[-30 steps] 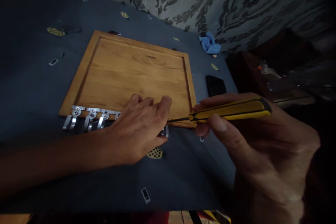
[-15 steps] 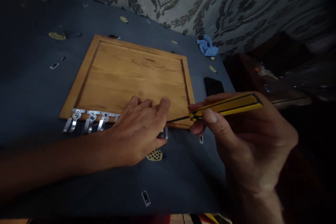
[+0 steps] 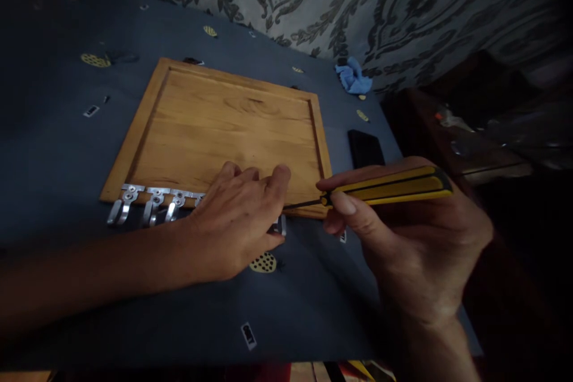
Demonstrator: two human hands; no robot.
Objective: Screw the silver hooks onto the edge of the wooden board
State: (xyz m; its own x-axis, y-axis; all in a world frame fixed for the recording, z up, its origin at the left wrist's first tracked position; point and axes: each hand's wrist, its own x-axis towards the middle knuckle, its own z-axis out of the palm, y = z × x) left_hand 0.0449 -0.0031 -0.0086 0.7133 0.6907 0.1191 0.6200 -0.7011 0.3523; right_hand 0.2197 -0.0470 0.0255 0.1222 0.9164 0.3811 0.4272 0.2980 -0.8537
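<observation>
A wooden framed board (image 3: 233, 113) lies flat on the dark blue tablecloth. Along its near edge runs a metal hook rail (image 3: 154, 196) with several hooks and screws. My left hand (image 3: 237, 221) presses down over the right part of the rail, its fingers bent onto the board and the thumb below by the hooks. My right hand (image 3: 403, 239) grips the yellow and black handle of a screwdriver (image 3: 389, 186). The shaft points left, and its tip is hidden behind my left hand.
Right of the board lies a black flat object (image 3: 366, 149). A crumpled blue cloth (image 3: 353, 76) sits at the back by the patterned wall (image 3: 304, 0). Dark brown furniture (image 3: 456, 131) with clutter stands at the right.
My right hand has turned the screwdriver handle and shifted slightly left, with its fingers repositioned. My left hand stays in place on the rail and board.
</observation>
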